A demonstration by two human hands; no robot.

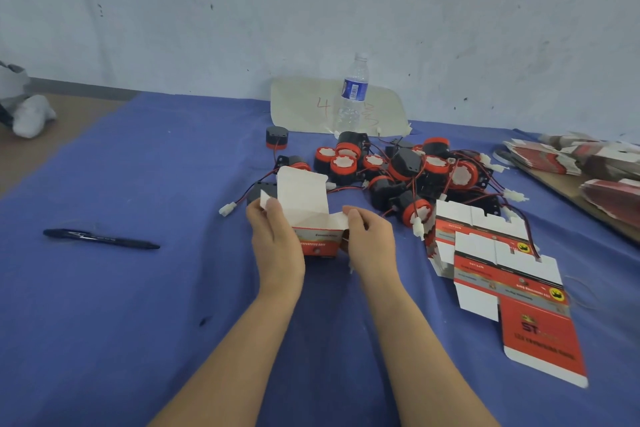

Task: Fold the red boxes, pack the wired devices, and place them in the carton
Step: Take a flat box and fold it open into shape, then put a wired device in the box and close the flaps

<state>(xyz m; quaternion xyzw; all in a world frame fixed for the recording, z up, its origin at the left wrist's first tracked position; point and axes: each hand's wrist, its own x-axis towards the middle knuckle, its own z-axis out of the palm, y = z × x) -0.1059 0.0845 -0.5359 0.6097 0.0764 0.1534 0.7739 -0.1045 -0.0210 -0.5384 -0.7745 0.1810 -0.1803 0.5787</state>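
A small red box [317, 239] stands upright in the middle of the blue table, its white lid flap raised and both side flaps out. My left hand [273, 239] grips its left side, thumb on the left flap. My right hand [369, 239] pinches the right side flap. Behind the box lies a pile of black and red wired devices [398, 170] with red-black wires and white plugs. Several flat unfolded red boxes [498, 267] lie to the right of my hands. No carton is in view.
A black pen [100, 238] lies at the left on the blue cloth [138, 305]. A water bottle [351, 94] stands on a paper sheet by the wall. More flat box stacks [588, 159] sit on a board at the far right.
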